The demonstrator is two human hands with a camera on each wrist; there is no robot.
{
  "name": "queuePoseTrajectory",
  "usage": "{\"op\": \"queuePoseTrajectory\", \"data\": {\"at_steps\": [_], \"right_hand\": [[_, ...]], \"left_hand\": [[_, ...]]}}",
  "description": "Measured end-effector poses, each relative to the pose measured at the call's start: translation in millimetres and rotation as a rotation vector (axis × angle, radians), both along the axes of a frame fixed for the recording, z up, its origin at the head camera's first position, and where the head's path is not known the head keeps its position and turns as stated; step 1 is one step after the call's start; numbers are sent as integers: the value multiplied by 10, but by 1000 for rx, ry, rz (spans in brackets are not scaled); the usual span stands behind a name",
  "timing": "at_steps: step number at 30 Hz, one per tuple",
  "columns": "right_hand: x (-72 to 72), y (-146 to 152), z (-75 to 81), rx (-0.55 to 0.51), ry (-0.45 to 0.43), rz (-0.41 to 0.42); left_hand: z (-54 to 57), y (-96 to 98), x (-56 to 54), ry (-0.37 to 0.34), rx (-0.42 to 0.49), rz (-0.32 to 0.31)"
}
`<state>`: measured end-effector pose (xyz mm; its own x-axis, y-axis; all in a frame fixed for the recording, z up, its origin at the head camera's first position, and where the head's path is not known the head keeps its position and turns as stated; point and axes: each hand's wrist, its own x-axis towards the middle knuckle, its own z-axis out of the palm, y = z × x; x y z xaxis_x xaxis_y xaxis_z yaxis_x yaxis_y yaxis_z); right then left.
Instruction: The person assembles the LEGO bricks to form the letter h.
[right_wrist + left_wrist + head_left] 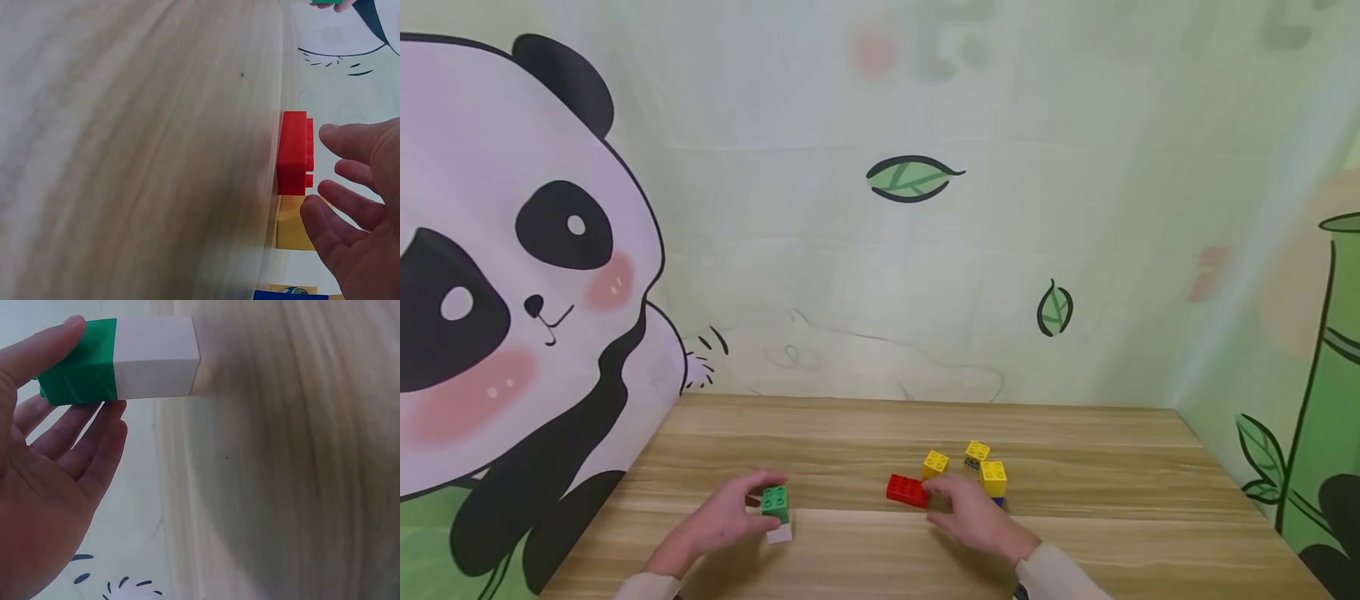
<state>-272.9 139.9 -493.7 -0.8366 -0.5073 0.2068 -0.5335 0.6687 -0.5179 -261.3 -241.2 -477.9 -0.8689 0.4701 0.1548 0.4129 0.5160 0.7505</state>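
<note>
My left hand (pixel 730 512) pinches a green toy brick (pixel 774 504) between thumb and fingers. A white brick (pixel 779 533) is joined beneath the green one; in the left wrist view (pixel 156 356) both stay lined up. Whether the white brick touches the table I cannot tell. My right hand (pixel 973 512) hovers by a red brick (pixel 907 491), fingers apart and holding nothing. In the right wrist view the red brick (pixel 294 153) lies studs up, just short of the fingertips. Behind those fingers stands a yellow brick (pixel 935 463).
Right of the right hand, a yellow brick (pixel 993 477) sits on a blue brick (pixel 998 501). Another yellow brick (pixel 977 452) with a printed side stands farther back. The wood-grain table (pixel 835 433) ends at a cloth backdrop (pixel 820 250) with a panda drawing.
</note>
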Motion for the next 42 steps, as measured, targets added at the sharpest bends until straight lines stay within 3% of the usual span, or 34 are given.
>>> {"op": "queuePoseTrajectory", "data": {"at_steps": [8, 17, 32, 42], "right_hand": [[-70, -29, -46, 27, -13, -27], [-96, -79, -48, 25, -11, -35], [-192, -144, -96, 10, -125, -83], [-209, -171, -119, 6, -158, -102]], "left_hand": [[-11, -14, -8, -65, -3, 16], [-47, -5, -14, -79, 22, 8], [-90, 143, 19, -45, 31, -18], [-112, 338, 59, -16, 25, -77]]}}
